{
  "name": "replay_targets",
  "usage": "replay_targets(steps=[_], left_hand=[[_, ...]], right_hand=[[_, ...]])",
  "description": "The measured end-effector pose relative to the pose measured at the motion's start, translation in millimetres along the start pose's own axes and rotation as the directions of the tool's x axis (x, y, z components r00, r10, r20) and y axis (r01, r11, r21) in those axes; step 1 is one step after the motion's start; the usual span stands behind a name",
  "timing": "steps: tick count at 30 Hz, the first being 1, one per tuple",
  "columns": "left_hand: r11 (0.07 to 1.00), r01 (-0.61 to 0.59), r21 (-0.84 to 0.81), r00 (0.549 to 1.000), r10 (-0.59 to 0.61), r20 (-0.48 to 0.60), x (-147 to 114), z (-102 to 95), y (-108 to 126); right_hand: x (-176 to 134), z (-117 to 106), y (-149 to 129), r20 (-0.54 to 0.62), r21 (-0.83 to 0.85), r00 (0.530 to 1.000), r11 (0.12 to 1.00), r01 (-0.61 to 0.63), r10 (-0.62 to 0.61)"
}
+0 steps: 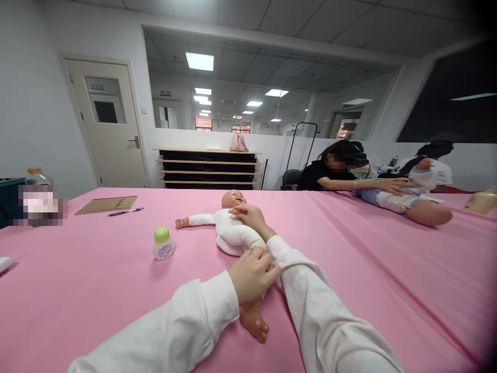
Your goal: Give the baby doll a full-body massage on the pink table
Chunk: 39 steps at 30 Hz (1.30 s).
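A baby doll (229, 235) with a white cloth body lies on its back on the pink-covered table, its head away from me. One of its arms stretches out to the left. My right hand (253, 217) reaches over the doll's chest, fingers extended and touching it just below the chin. Closer to me, my left hand (252, 272) is curled over the doll's leg, whose bare foot (254, 324) sticks out below. My right forearm hides part of the doll's far side. To its left stands a small white bottle with a green cap (163, 243).
A brown notebook (106, 204) and a pen (126, 212) lie at the back left, near a clear bottle with an orange cap (34, 178). At the right, a co-worker (334, 171) handles another doll (411, 204); a beige bottle (482, 201) stands beyond it.
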State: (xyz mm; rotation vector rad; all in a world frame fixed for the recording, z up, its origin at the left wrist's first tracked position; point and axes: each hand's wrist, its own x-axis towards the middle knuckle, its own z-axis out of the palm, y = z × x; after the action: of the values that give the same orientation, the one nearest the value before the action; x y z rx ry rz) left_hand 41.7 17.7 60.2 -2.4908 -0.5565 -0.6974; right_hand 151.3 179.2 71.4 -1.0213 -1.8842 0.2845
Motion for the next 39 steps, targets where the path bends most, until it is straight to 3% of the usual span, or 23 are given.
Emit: replay_targets(steps=[3,5,7,9,11,13,14,15,20,25,31,35,39], left_hand=[[1.0,-0.023,-0.007,0.998,0.022,-0.067,-6,22.0,2],[1.0,-0.005,-0.022,0.982,0.001,-0.191,-13,29.1,1],[0.999,0.009,-0.052,0.934,-0.027,-0.356,-23,30.2,-1],[0.997,0.021,-0.078,0.861,-0.058,-0.506,-33,27.1,-5],[0.993,0.055,-0.104,0.805,-0.106,-0.584,-44,21.8,-9],[0.99,0.08,-0.112,0.796,-0.131,-0.591,-54,16.1,-10],[0.991,0.081,-0.106,0.808,-0.127,-0.575,-58,13.7,-11],[0.993,0.07,-0.098,0.825,-0.113,-0.553,-62,11.9,-11],[0.992,0.013,-0.126,0.914,-0.063,-0.401,-72,11.5,-7],[0.981,0.033,-0.191,0.894,-0.114,-0.433,-67,4.4,0],[0.964,-0.037,-0.262,0.868,-0.099,-0.486,-67,-15.6,14],[0.961,-0.057,-0.271,0.87,-0.085,-0.486,-76,-28.8,30],[0.959,-0.096,-0.266,0.875,-0.046,-0.482,-83,-47.1,41]], right_hand=[[-8,8,5,0.021,-0.097,0.997,0.993,0.071,-0.069],[-15,8,9,-0.114,-0.048,0.992,0.997,0.055,-0.06],[-25,3,18,-0.322,0.052,0.947,0.999,0.007,0.01],[-37,-7,32,-0.553,0.142,0.82,0.986,-0.082,0.148],[-49,-20,51,-0.708,0.235,0.62,0.94,-0.247,0.34],[-60,-32,69,-0.754,0.398,0.363,0.82,-0.412,0.548],[-63,-36,76,-0.742,0.459,0.281,0.767,-0.448,0.608],[-66,-38,81,-0.717,0.488,0.26,0.732,-0.474,0.647],[-72,-37,82,-0.659,0.478,0.315,0.703,-0.526,0.683],[-74,-35,85,-0.651,0.476,0.341,0.715,-0.512,0.678],[-77,-37,81,-0.655,0.484,0.31,0.698,-0.528,0.689],[-86,-34,66,-0.711,0.454,0.304,0.744,-0.49,0.634],[-89,-35,54,-0.804,0.406,0.318,0.855,-0.324,0.502]])
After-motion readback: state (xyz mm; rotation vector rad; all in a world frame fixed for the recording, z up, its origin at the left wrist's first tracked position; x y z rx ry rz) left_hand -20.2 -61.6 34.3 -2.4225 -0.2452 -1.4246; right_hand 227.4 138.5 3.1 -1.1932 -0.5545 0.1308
